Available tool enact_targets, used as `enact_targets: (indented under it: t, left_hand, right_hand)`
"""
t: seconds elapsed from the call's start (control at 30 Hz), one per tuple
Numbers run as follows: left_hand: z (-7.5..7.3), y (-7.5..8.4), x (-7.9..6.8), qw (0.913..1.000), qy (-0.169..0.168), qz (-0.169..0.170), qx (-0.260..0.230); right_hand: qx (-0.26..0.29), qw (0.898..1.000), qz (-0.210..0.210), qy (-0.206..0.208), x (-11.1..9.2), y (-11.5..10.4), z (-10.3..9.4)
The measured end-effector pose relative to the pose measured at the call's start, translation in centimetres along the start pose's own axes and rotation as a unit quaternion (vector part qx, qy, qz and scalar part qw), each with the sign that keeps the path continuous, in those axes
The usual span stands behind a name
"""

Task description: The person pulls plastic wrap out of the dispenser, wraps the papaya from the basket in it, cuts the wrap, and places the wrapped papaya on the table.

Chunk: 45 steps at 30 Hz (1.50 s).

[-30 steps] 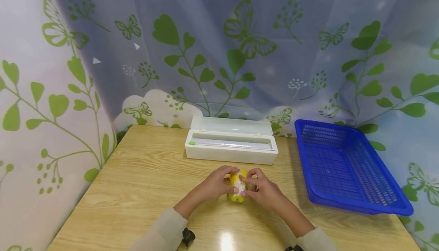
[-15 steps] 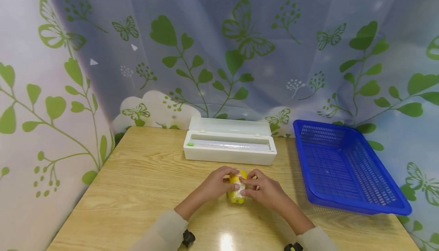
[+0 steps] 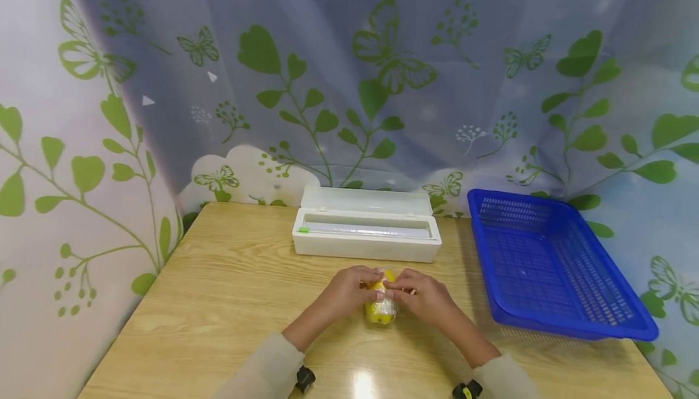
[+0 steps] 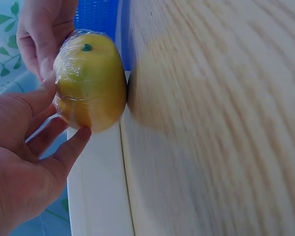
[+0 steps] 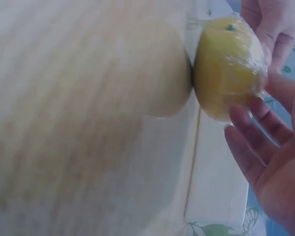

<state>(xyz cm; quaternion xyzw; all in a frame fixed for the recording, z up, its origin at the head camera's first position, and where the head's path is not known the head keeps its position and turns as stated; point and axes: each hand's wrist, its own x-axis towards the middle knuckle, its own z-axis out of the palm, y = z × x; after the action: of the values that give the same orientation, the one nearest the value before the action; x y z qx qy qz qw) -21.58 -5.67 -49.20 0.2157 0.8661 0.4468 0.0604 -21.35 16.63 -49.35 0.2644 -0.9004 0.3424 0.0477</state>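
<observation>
A yellow oval fruit (image 3: 380, 313) with a small green stem end sits on the wooden table, clear cling film (image 5: 238, 54) wrapped round it and bunched on top. My left hand (image 3: 349, 290) grips it from the left, thumb on the upper side and a fingertip low on its flank, as the left wrist view shows. From the right, my right hand (image 3: 428, 297) pinches the film on top between thumb and forefinger, close to the left fingertips. Its other fingers spread beside the fruit in the right wrist view.
Behind the hands stands a white cling film dispenser (image 3: 367, 248), its lid (image 3: 366, 200) raised and a film roll (image 3: 366, 229) inside. A blue plastic basket (image 3: 573, 323) is at the right. Patterned curtains (image 3: 327, 83) border the table (image 3: 229, 308).
My right fingers have closed in towards the left fingertips on top of the fruit. The film looks flatter across its near side. The dispenser and basket stay put.
</observation>
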Motion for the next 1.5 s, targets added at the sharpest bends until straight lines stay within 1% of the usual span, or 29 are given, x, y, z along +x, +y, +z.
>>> enact_targets:
  t: [0.07,0.23,0.33,0.43,0.57,0.67,0.8,0.87,0.93,1.07,1.17,1.23,1.3,1.43,1.5]
  left_hand:
    - [0.0,0.0,0.0,0.9999,0.005,0.004,0.014]
    - [0.3,0.1,0.1,0.9999,0.005,0.005,0.009]
    - [0.3,0.1,0.0,1.0000,0.006,0.005,0.005]
    - [0.2,0.1,0.0,0.9998,0.013,0.010,0.009]
    - [0.0,0.1,-0.1,0.9998,0.015,0.011,0.004]
    - [0.0,0.0,-0.1,0.9998,0.015,0.011,-0.001]
    - [0.0,0.0,0.0,0.9998,0.015,0.014,-0.003]
    - [0.1,0.0,0.0,0.9998,0.015,0.013,-0.005]
    - [0.2,0.1,0.0,0.9998,0.015,0.012,-0.007]
    - [0.3,0.1,0.1,0.9997,0.018,0.014,-0.012]
    - [0.4,0.1,0.2,0.9995,0.022,0.018,-0.012]
    - [0.4,0.1,0.1,0.9996,0.020,0.016,-0.014]
    - [0.3,0.1,0.0,0.9997,0.016,0.005,-0.016]
    - [0.0,0.2,-0.3,0.9995,0.008,-0.020,-0.023]
    - [-0.2,0.1,-0.5,0.9992,0.003,-0.029,-0.028]
  right_hand:
    - [-0.008,1.000,0.005,0.003,0.1,-0.1,0.0]
    - [-0.050,0.998,-0.026,0.034,-0.2,-0.1,0.5]
    - [-0.050,0.996,-0.046,0.050,-0.3,-0.1,0.9]
    - [-0.047,0.996,-0.052,0.059,-0.2,-0.2,1.0]
    - [-0.075,0.995,-0.028,0.055,0.1,-0.6,0.9]
    - [-0.083,0.996,0.005,0.038,0.3,-1.0,0.7]
    - [-0.048,0.998,0.048,0.007,0.3,-1.2,0.6]
    - [-0.033,0.998,0.054,-0.001,0.2,-1.1,0.6]
    - [-0.030,0.998,0.048,-0.001,0.1,-0.9,0.7]
    - [-0.029,0.999,0.015,0.019,0.0,-0.6,0.8]
    - [-0.025,0.999,0.010,0.027,0.1,-0.5,0.7]
    - [-0.014,0.999,0.024,0.016,0.2,-0.4,0.6]
    - [0.018,0.999,0.049,0.002,0.2,-0.3,0.5]
    - [0.087,0.992,0.091,-0.016,0.0,0.0,0.1]
    - [0.115,0.988,0.100,-0.027,-0.1,0.4,0.0]
